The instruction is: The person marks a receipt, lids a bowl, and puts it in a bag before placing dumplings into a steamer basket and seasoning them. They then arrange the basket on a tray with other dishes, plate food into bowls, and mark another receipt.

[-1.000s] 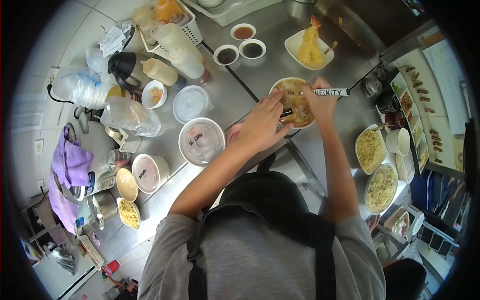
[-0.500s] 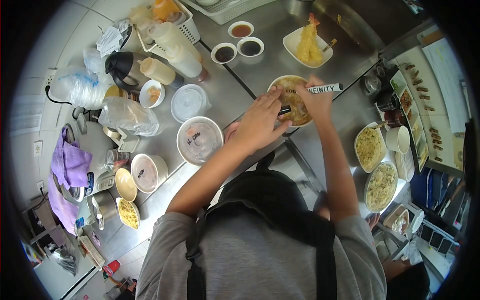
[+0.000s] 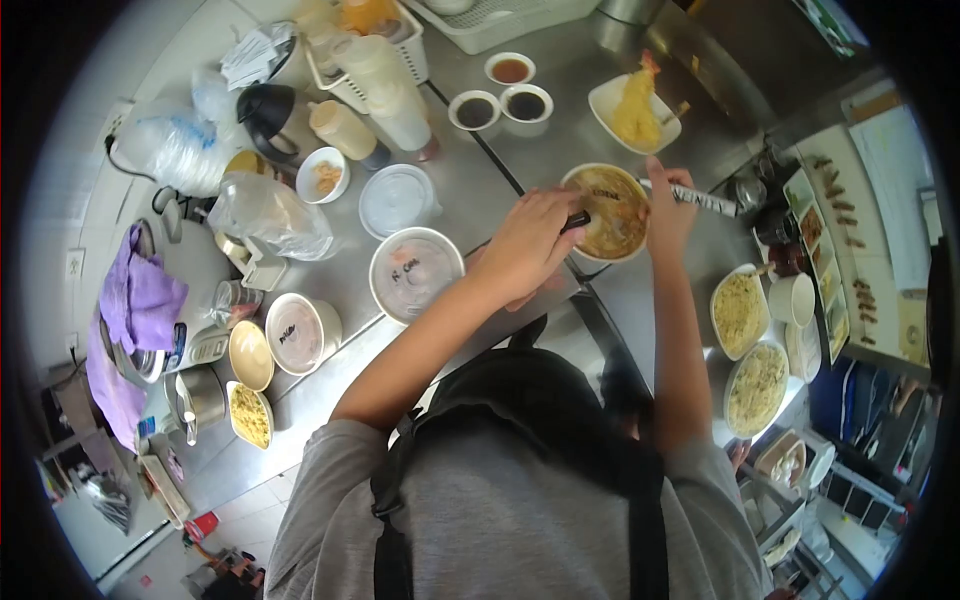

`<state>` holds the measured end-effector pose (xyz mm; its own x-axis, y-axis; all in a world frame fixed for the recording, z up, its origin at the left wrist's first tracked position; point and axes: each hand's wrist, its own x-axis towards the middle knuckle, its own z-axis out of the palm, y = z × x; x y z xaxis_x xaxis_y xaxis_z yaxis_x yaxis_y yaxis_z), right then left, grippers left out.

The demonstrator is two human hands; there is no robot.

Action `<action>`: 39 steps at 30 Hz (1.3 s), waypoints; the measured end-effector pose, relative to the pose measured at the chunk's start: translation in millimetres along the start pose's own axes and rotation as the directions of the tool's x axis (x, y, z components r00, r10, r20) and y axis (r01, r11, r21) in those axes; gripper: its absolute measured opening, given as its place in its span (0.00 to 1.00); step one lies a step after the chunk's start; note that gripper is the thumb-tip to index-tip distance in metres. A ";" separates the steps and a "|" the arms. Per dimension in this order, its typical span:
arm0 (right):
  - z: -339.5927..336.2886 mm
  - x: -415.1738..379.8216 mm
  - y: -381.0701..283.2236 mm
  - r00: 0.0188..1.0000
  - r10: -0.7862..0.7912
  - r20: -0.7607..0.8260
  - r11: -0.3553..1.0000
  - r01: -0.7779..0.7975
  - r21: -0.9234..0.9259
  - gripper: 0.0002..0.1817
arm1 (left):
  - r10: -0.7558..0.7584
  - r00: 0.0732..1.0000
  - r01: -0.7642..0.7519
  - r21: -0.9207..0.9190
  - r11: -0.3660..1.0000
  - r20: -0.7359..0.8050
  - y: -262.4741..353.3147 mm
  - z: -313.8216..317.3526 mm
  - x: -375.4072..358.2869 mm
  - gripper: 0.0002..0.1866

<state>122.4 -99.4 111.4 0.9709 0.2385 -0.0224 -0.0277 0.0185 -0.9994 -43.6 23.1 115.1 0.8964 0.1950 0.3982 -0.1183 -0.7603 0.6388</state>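
A round tub with a clear lid [image 3: 618, 238] stands on the steel counter, brownish food showing through and dark lettering on top. My right hand [image 3: 671, 215], at the tub's right edge, is closed around a white marker [image 3: 706, 199] printed "INFINITY", whose barrel points right. To the tub's left, my left hand [image 3: 530, 238] is closed on a black marker cap [image 3: 576, 221] that sticks out over the lid. Left of that hand sits another lidded tub [image 3: 416, 275] with writing on its lid.
Tempura in a white dish [image 3: 634, 112] and small sauce cups [image 3: 527, 103] stand behind. Squeeze bottles [image 3: 393, 110] and a loose clear lid [image 3: 397, 201] are at left. Rice bowls [image 3: 740, 312] stand at right. A metal counter edge runs before me.
My right hand has moved from over the lid to its right edge, and the marker has tilted. Lettering on the lid now shows more fully. The whole view has shifted slightly.
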 end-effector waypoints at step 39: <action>608.0 -249.8 -10.1 0.167 -0.129 0.978 0.409 0.907 -0.101 0.19 | -0.187 0.694 0.631 0.462 0.623 -0.695 -69.1 -560.6 -256.7 0.11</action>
<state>-264.4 431.1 142.1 -0.0669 0.9866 0.1487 0.8931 0.1257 -0.4320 -505.1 373.0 337.8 0.3473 0.7084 0.6145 0.6893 -0.6371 0.3448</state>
